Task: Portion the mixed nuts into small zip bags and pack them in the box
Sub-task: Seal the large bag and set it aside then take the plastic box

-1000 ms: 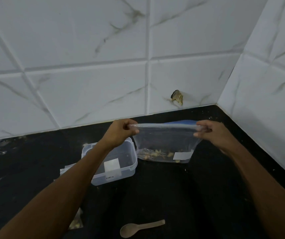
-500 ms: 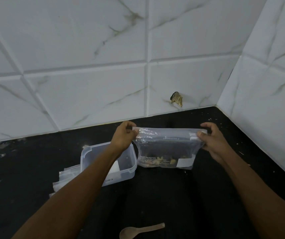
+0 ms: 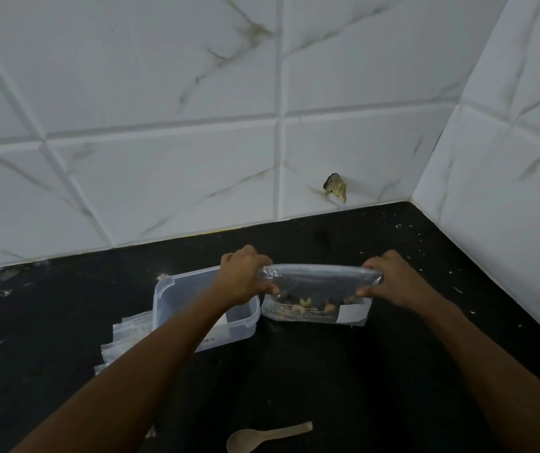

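Spanning the lower view, the black table (image 3: pixel 343 371) carries a clear box (image 3: pixel 177 295), open, with flat zip bags (image 3: pixel 124 338) beside it. Right of the box, left hand (image 3: pixel 240 279) and right hand (image 3: pixel 393 282) pinch the nut bag's (image 3: pixel 317 299) top corners. Nearest lies a spoon (image 3: pixel 262 436).

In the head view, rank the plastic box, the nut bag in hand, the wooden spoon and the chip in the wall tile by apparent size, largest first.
1. Plastic box and nut bag: look alike in size; the left arm hides part of the box, so I can't rank them.
2. Wooden spoon, though it lies nearest the camera.
3. Tile chip, smallest.
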`<state>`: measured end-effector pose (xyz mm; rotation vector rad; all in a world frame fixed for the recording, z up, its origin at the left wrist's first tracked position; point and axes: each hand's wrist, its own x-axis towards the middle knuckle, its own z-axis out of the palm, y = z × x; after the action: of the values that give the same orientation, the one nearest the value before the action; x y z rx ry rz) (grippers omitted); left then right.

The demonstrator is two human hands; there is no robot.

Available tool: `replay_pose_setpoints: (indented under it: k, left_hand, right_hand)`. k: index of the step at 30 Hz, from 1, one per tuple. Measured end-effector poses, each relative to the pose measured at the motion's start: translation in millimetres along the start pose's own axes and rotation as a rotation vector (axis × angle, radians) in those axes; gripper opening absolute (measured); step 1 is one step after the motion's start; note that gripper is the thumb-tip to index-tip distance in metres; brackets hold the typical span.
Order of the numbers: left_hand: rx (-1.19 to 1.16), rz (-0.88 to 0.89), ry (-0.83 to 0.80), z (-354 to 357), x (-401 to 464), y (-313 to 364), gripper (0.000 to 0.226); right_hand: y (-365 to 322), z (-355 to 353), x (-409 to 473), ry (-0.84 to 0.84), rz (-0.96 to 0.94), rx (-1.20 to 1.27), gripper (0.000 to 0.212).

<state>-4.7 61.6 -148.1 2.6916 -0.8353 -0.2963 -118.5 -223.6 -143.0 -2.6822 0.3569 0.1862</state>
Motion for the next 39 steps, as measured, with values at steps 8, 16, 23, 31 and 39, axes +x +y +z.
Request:
replay_pose_setpoints:
  k: [8,16,23,31,39]
  left_hand:
    - [-0.289,0.124,0.207,-14,2,3,0.014]
    - [-0.378,0.129,0.442,-98,-27,-17,0.013]
    - [-0.304,-0.092,0.422,-116,-96,-103,0.015]
    - [-0.271,-0.303,0.337,-79,-130,-155,0.008]
    - [-0.241,-0.279,0.367,-68,-123,-146,0.013]
  right_hand:
    - [-28,-37,-5,0.074,-0.076,-0.057,0.015]
    - [-105,-111,-15,0.292,-0.225,0.09,0.007]
    - [-206,-78,-1,0.166,-0.356,0.015,0.014]
    - [-241,18,41,0.018,-0.29,0.154,0.014]
    - [-213,70,46,-0.154,-0.121,0.597,0.008]
